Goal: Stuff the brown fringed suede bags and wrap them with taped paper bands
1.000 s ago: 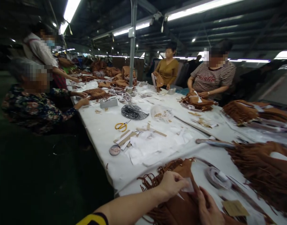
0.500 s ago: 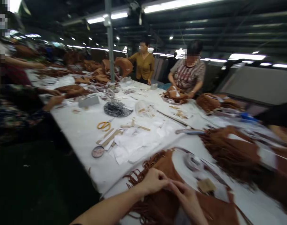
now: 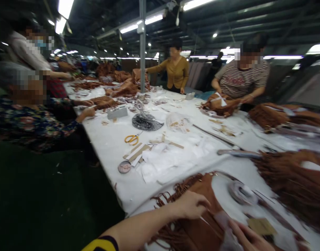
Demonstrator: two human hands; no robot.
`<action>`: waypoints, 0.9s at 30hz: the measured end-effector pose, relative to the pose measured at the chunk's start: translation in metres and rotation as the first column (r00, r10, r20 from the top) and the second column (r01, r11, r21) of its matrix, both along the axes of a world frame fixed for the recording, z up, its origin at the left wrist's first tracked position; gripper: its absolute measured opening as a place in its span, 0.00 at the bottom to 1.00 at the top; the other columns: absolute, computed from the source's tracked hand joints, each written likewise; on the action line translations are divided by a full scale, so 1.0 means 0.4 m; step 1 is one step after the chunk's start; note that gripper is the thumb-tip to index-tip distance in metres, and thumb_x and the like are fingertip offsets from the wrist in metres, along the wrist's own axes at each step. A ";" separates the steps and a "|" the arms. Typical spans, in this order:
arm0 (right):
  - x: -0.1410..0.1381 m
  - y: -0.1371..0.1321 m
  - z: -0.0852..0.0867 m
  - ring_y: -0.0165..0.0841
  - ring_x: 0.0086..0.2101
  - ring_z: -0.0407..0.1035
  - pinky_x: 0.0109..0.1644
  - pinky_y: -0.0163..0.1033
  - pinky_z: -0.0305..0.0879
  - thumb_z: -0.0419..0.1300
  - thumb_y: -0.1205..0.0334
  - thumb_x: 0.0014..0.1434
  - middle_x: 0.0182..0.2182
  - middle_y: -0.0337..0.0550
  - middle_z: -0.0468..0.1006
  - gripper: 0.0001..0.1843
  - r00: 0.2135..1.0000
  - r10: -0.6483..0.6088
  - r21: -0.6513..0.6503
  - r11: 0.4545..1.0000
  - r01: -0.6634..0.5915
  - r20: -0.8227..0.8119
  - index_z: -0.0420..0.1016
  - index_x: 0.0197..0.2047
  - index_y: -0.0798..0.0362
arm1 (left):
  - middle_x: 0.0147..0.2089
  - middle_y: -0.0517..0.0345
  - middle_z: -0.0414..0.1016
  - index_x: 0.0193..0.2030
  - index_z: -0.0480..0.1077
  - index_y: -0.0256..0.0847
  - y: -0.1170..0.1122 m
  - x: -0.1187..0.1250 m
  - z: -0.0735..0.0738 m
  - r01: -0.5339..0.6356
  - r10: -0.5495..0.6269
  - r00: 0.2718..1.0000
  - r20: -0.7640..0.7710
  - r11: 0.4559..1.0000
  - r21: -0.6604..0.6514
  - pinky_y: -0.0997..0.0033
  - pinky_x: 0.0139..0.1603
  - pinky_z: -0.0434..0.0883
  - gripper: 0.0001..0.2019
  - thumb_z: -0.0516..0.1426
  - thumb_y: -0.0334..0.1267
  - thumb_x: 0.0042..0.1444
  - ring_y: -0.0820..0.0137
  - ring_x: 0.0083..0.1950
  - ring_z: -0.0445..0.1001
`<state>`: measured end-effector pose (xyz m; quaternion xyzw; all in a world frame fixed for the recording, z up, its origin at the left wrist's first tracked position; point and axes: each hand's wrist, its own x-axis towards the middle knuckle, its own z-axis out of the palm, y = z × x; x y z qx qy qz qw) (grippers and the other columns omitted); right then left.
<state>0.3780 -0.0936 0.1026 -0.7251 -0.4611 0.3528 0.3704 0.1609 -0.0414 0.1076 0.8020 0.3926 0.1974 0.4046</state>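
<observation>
A brown fringed bag [image 3: 205, 184] lies on the table right in front of me, its thin strands spread along the left side. My left hand [image 3: 192, 205] is over the bag with its fingers curled in; what they pinch, if anything, is hidden. Close beside it, at the bottom edge, my right hand [image 3: 245, 235] has its fingers closed on a crumpled translucent sheet [image 3: 225, 225], which lies against the bag. Motion blurs both hands a little. Beyond the bag is a strap wrapped in pale material [image 3: 242, 193], and a tan card [image 3: 261, 226] lies beside my right hand.
Yellow-handled scissors [image 3: 131, 139], a round tin [image 3: 124, 167], white scraps [image 3: 173, 158] and a black bundle of strands [image 3: 146, 121] lie on the white table [image 3: 110, 139]. More brown fringed bags [image 3: 293, 177] are at right. Several co-workers stand or sit around; a post [image 3: 142, 48] rises behind.
My hands, together before, have come apart: the right has moved right and down with the translucent sheet beside it. The view has turned left, showing more of the co-workers there.
</observation>
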 end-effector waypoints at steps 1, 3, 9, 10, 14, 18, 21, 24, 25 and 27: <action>-0.009 -0.015 0.010 0.45 0.34 0.75 0.32 0.39 0.70 0.66 0.43 0.38 0.29 0.47 0.81 0.25 0.996 -0.086 0.014 0.996 0.086 -0.037 0.83 0.32 0.55 | 0.46 0.60 0.77 0.48 0.73 0.44 -0.002 -0.003 0.001 0.005 0.001 0.996 -0.089 0.998 0.067 0.77 0.47 0.67 0.15 0.49 0.35 0.60 0.72 0.45 0.73; -0.029 -0.035 0.019 0.40 0.29 0.72 0.29 0.37 0.67 0.66 0.42 0.38 0.27 0.47 0.80 0.27 0.979 -0.159 0.013 0.987 0.162 -0.126 0.82 0.32 0.58 | 0.44 0.54 0.76 0.47 0.74 0.42 0.000 -0.005 -0.005 0.056 -0.045 0.992 -0.120 0.994 0.089 0.71 0.50 0.67 0.15 0.50 0.32 0.58 0.67 0.46 0.72; -0.054 -0.049 -0.020 0.29 0.21 0.63 0.23 0.33 0.56 0.67 0.42 0.39 0.20 0.39 0.75 0.25 0.924 -0.254 0.051 0.959 0.279 -0.284 0.79 0.30 0.58 | 0.44 0.50 0.72 0.48 0.72 0.44 0.024 0.020 -0.034 0.157 -0.128 0.970 -0.207 0.979 0.127 0.62 0.49 0.67 0.16 0.55 0.32 0.52 0.59 0.47 0.72; -0.052 -0.050 -0.029 0.28 0.20 0.61 0.22 0.32 0.55 0.67 0.42 0.40 0.19 0.37 0.74 0.25 0.920 -0.256 0.059 0.957 0.285 -0.298 0.79 0.31 0.58 | 0.43 0.50 0.72 0.48 0.72 0.43 0.025 0.028 -0.034 0.143 -0.112 0.969 -0.222 0.981 0.130 0.61 0.49 0.67 0.15 0.56 0.34 0.52 0.58 0.46 0.72; -0.038 -0.047 -0.059 0.25 0.19 0.58 0.21 0.31 0.53 0.70 0.45 0.38 0.17 0.33 0.70 0.24 0.840 -0.305 0.066 0.926 0.372 -0.448 0.79 0.32 0.57 | 0.40 0.49 0.72 0.42 0.74 0.41 0.022 0.066 -0.033 0.078 -0.044 0.966 -0.256 0.989 0.123 0.60 0.48 0.67 0.12 0.56 0.45 0.56 0.57 0.46 0.72; -0.029 -0.045 -0.064 0.25 0.20 0.60 0.21 0.30 0.57 0.74 0.51 0.31 0.18 0.34 0.72 0.23 0.712 -0.349 0.006 0.896 0.445 -0.609 0.78 0.29 0.56 | 0.42 0.51 0.72 0.39 0.75 0.43 0.009 0.093 -0.051 0.052 -0.027 0.971 -0.239 0.994 0.098 0.63 0.46 0.67 0.08 0.55 0.38 0.56 0.60 0.45 0.73; -0.027 -0.043 -0.054 0.25 0.19 0.60 0.19 0.30 0.56 0.75 0.52 0.29 0.18 0.35 0.71 0.24 0.693 -0.352 -0.007 0.894 0.447 -0.630 0.77 0.28 0.57 | 0.42 0.52 0.73 0.40 0.74 0.42 0.011 0.098 -0.072 0.013 0.002 0.981 -0.194 0.997 0.074 0.66 0.47 0.67 0.09 0.55 0.35 0.54 0.62 0.45 0.73; -0.031 -0.034 -0.043 0.23 0.17 0.57 0.18 0.29 0.53 0.76 0.51 0.30 0.16 0.34 0.69 0.23 0.681 -0.341 -0.021 0.902 0.432 -0.647 0.76 0.26 0.58 | 0.39 0.54 0.75 0.39 0.75 0.39 0.024 0.097 -0.091 -0.014 0.019 0.990 -0.139 0.999 0.034 0.70 0.44 0.67 0.08 0.58 0.36 0.52 0.66 0.41 0.73; -0.034 -0.028 -0.041 0.22 0.17 0.57 0.18 0.28 0.52 0.75 0.51 0.31 0.16 0.34 0.68 0.23 0.679 -0.335 -0.027 0.906 0.421 -0.654 0.75 0.26 0.58 | 0.37 0.54 0.76 0.39 0.75 0.39 0.028 0.097 -0.096 -0.022 0.025 0.992 -0.122 1.000 0.020 0.70 0.42 0.67 0.09 0.58 0.36 0.51 0.66 0.39 0.74; -0.041 -0.015 -0.039 0.22 0.17 0.58 0.18 0.28 0.53 0.75 0.50 0.31 0.16 0.34 0.68 0.24 0.675 -0.321 -0.037 0.916 0.399 -0.664 0.75 0.25 0.58 | 0.35 0.55 0.77 0.39 0.75 0.38 0.033 0.096 -0.104 -0.036 0.036 0.995 -0.091 0.999 -0.001 0.71 0.39 0.67 0.09 0.58 0.36 0.51 0.67 0.36 0.74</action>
